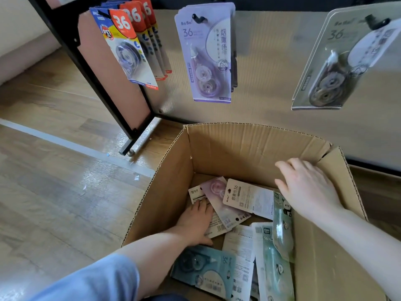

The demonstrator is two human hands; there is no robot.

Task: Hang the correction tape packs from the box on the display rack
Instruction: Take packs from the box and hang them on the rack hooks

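An open cardboard box (pixel 245 148) stands on the wooden floor (pixel 54 203) just in front of the display rack (pixel 95 68), and loose correction tape packs (pixel 238 242) lie jumbled across its bottom. The left hand (pixel 196 222) reaches down inside the box, its fingers laid fairly straight on a white-backed pack (pixel 213 227) near the left wall; whether the thumb hooks under that pack cannot be told. The right hand (pixel 308 187) hangs over the right side of the box with its fingers spread and relaxed, grasping nothing, just above a green panda pack (pixel 282 227) that leans upright against the right wall. Among the other packs in the box are a pale purple one (pixel 219 200), a white one lying face down and printed with "36" (pixel 247 198) overlapping it, and a teal one (pixel 204 266) at the near edge. On the rack's pegs hang three groups of packs: blue-and-red ones (pixel 128 46) at the left, lavender ones (pixel 206 53) in the middle, and a grey one (pixel 338 66) at the right, its peg (pixel 375 21) poking through the hole at its top. A light blue sleeve (pixel 93 281) covers the upper left arm.
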